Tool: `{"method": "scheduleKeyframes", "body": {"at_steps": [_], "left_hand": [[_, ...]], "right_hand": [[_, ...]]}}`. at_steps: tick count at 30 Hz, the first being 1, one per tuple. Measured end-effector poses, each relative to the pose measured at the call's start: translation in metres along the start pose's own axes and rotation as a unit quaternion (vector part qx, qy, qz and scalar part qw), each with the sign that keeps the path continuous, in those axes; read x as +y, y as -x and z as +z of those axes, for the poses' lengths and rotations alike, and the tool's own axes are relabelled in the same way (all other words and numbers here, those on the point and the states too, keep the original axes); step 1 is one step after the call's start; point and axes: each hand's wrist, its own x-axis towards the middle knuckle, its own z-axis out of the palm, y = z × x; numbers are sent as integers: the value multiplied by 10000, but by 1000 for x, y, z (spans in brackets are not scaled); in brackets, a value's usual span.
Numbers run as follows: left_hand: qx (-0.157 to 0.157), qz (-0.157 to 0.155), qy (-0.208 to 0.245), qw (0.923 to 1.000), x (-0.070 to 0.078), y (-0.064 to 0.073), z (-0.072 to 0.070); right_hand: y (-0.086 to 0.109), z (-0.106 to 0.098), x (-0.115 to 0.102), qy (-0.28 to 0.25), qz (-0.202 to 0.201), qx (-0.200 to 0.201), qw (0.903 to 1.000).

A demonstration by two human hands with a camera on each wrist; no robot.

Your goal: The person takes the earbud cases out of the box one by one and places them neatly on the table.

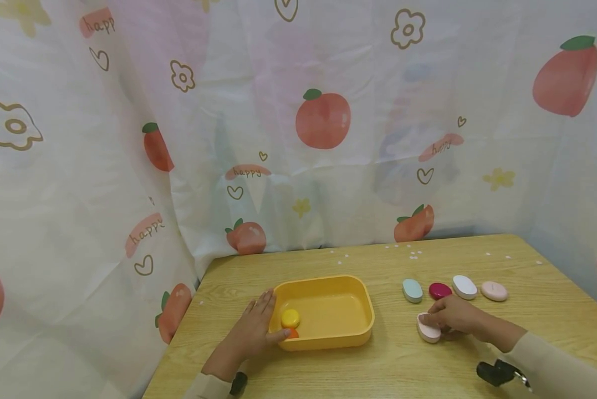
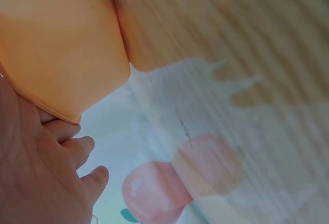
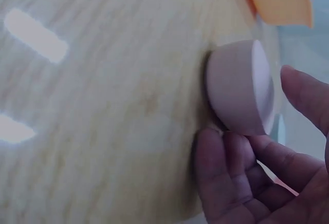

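My left hand (image 1: 248,331) rests at the left end of a yellow tray (image 1: 328,342). Its fingers lie straight along the rim, and the thumb reaches over the near corner. A yellow round piece (image 1: 290,318) sits inside, with an orange piece (image 1: 292,333) beside it, partly covered by the thumb. To the right of the tray, my right hand (image 1: 460,317) is at a pale pink oval piece (image 1: 429,332), like a soap bar, standing on the table. In the right wrist view the fingertips touch the lower side of this pink piece (image 3: 234,88), while the thumb appears apart from it.
Behind my right hand, a mint oval piece (image 1: 412,290), a dark red one (image 1: 440,291), a white one (image 1: 465,287) and another pink one (image 1: 494,291) form a row. Small white petal shapes (image 1: 415,255) dot the back of the wooden table (image 1: 393,377). A patterned curtain (image 1: 323,183) hangs behind.
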Motion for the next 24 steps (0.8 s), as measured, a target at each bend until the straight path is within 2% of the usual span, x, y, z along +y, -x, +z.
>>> {"method": "scheduleKeyframes", "body": {"at_steps": [12, 18, 24], "left_hand": [[-26, -9, -37, 10000, -1, -2, 1], [-62, 13, -95, 9999, 0, -1, 1], [-46, 104, -303, 9995, 1, -1, -2]], "right_hand": [[-5, -12, -5, 199, -20, 136, 9997], [-8, -19, -19, -160, 92, 108, 9998], [-15, -20, -36, -361, 15, -31, 9993]]}}
